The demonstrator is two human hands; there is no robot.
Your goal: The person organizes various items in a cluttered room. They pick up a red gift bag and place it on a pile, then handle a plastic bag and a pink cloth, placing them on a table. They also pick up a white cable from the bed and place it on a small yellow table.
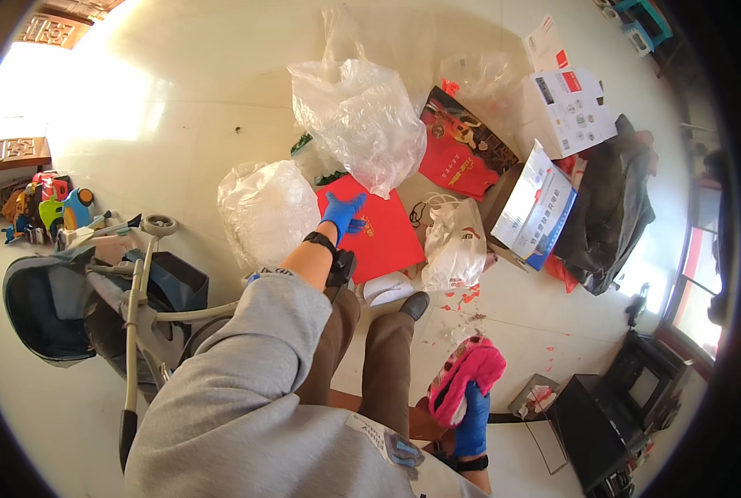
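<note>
My left hand (342,215), in a blue glove, hovers over or touches a flat red box (383,233); contact cannot be told. Its fingers are spread and hold nothing. A full-looking clear plastic bag (268,205) lies left of that hand, and a crumpled one (370,118) lies beyond it, overlapping the box's far edge. Off to the lower right, my right hand (473,423), also blue-gloved, grips a pink plush item (470,373) with a patterned side, perhaps a slipper. A white drawstring bag (454,243) sits to the right of the red box.
A folded stroller (137,299) stands close on my left, with toys (59,202) behind it. Opened cartons (532,205), a printed red bag (461,143) and a dark sack (607,205) lie to the right. Red scraps (467,297) litter the floor; a waste bin (535,395) stands lower right.
</note>
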